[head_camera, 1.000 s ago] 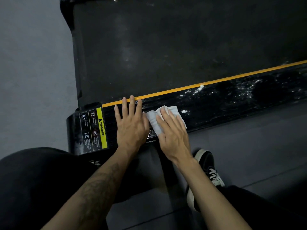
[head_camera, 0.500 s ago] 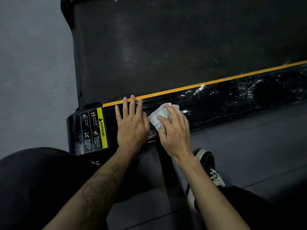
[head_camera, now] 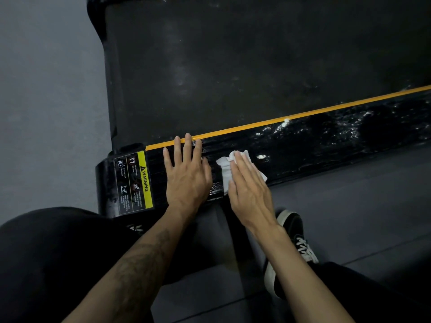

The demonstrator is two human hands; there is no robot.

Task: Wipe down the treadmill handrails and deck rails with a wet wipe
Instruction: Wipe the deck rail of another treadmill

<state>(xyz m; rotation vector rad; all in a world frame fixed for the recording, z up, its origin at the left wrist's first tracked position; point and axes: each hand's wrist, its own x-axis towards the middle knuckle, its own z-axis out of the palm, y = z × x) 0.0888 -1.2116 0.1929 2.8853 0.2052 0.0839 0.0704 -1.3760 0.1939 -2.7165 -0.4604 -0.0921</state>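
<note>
A white wet wipe [head_camera: 224, 174] lies pressed flat on the glossy black deck rail [head_camera: 326, 141] of a treadmill, near the rail's end, under the right hand [head_camera: 250, 194]. That hand's fingers [head_camera: 242, 166] lie straight and close together on top of the wipe, pinning it to the rail rather than curling around it; crumpled edges of the wipe show beyond the fingertips and on both sides of the hand. Just beside it, the left hand [head_camera: 187, 178] rests palm down on the same rail, its fingers straight and slightly spread and holding nothing, with the fingertips reaching a yellow stripe [head_camera: 303, 115] that runs along the rail's inner edge. A narrow gap of bare rail separates the two hands. Wet streaks glint on the rail farther out past the right hand. Next to the left hand, at the rail's end, a warning label [head_camera: 134, 183] with a yellow band and small pictograms covers the end cap. Beyond the stripe lies the dark treadmill belt [head_camera: 233, 66], dull and faintly smudged. Grey floor [head_camera: 46, 89] lies off the treadmill's end, and darker flooring fills the near side. A black shoe with white laces [head_camera: 291, 231] stands on that flooring below the right wrist. A knee in black trousers [head_camera: 53, 252] fills the lower left corner.
</note>
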